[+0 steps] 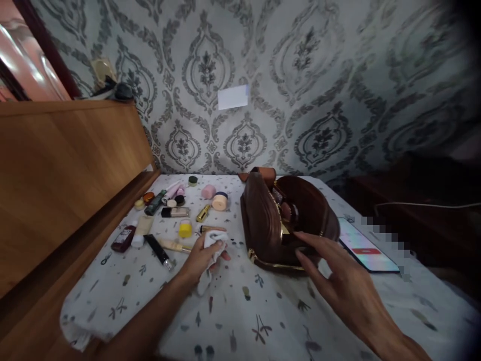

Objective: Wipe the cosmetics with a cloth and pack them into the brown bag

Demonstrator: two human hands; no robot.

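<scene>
My left hand (203, 258) is closed around a crumpled white cloth (215, 242), one end of which hangs below the fingers. Just behind that hand lie a slim dark-ended tube (212, 229) and a makeup brush (176, 245). On the right stands a brown cosmetic bag (263, 220), unzipped, with several items showing inside, among them a round compact-like item (290, 212). My right hand (336, 273) is at the bag's near right edge, thumb and fingers apart, fingertips over the opening. Nothing shows between them.
Several cosmetics lie on the left of the patterned cloth-covered table (233, 321), including a yellow-lidded jar (185, 228), a black tube (158, 251) and a dark red bottle (124, 237). A lit phone (368, 245) lies right of the bag. A wooden panel (75, 170) borders the left side.
</scene>
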